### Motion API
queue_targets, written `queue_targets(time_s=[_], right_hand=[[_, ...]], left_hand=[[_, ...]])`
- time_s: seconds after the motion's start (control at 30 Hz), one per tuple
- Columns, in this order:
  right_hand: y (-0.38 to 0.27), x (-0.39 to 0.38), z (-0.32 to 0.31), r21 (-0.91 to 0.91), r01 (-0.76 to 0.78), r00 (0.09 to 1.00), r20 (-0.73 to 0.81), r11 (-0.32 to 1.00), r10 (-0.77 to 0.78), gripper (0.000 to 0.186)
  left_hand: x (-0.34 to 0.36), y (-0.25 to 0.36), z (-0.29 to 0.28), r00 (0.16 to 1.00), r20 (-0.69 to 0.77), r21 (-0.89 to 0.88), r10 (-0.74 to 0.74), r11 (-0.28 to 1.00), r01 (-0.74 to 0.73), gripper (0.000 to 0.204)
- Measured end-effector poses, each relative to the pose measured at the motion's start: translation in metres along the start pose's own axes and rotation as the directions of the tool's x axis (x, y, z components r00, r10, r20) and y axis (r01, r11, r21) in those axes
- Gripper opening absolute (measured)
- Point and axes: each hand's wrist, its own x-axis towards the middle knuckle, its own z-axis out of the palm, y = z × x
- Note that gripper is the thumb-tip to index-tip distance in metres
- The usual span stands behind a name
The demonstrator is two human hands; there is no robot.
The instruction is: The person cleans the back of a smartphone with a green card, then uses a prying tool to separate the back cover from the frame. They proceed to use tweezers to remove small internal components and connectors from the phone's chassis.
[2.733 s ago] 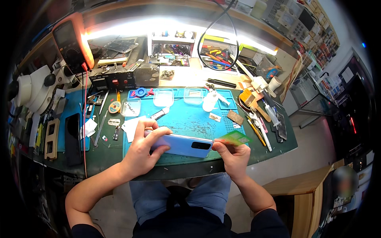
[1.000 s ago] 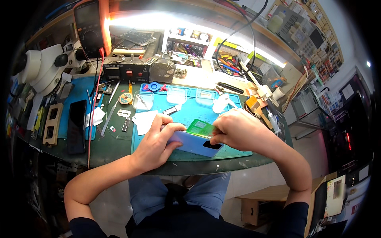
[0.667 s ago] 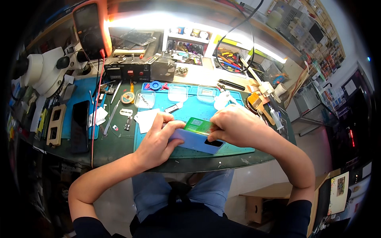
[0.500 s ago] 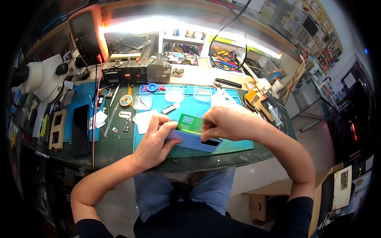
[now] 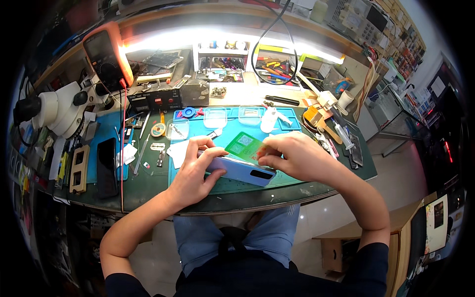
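My left hand point(image 5: 197, 175) grips the left end of a light blue phone point(image 5: 235, 169), tilted on its long side above the blue work mat point(image 5: 195, 130), its dark camera block at the right end. My right hand point(image 5: 289, 153) pinches a green card point(image 5: 240, 142) along the phone's upper long edge; whether the card's edge is inside the seam I cannot tell. Behind them lie small clear plastic boxes point(image 5: 215, 118) and a white bottle point(image 5: 268, 120). A white paper point(image 5: 176, 152) lies by my left hand.
A microscope point(image 5: 59, 109), multimeter point(image 5: 104, 57) and dark phone point(image 5: 106, 168) are at the left. A black instrument box point(image 5: 156, 100) stands behind. Tools and a white syringe point(image 5: 343, 136) crowd the right of the bench, near a hanging black cable point(image 5: 255, 62).
My right hand brought the green card from beyond the phone's right end onto its upper edge. In the last half second it shifted slightly right, uncovering more of the camera block.
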Motion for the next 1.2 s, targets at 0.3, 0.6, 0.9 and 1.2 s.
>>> queue_targets(time_s=[0.3, 0.6, 0.9, 1.2], right_hand=[[-0.001, -0.017, 0.028, 0.050, 0.022, 0.960, -0.279, 0.998, -0.007, 0.023], [0.002, -0.023, 0.037, 0.247, -0.042, 0.938, -0.323, 0.968, 0.123, 0.018], [0.005, -0.023, 0.067, 0.408, 0.041, 0.849, -0.495, 0.912, 0.183, 0.015], [0.002, -0.027, 0.085, 0.567, -0.002, 0.813, -0.479, 0.824, 0.332, 0.016]], left_hand=[[0.001, 0.007, 0.000, 0.996, 0.025, 0.081, -0.082, 0.994, 0.080, 0.053], [0.004, 0.007, 0.002, 0.993, 0.047, 0.101, -0.105, 0.990, 0.100, 0.053], [0.003, 0.004, 0.004, 0.990, 0.041, 0.040, -0.136, 0.990, 0.135, 0.051], [0.004, 0.002, 0.007, 0.995, 0.002, 0.058, -0.104, 0.993, 0.103, 0.051]])
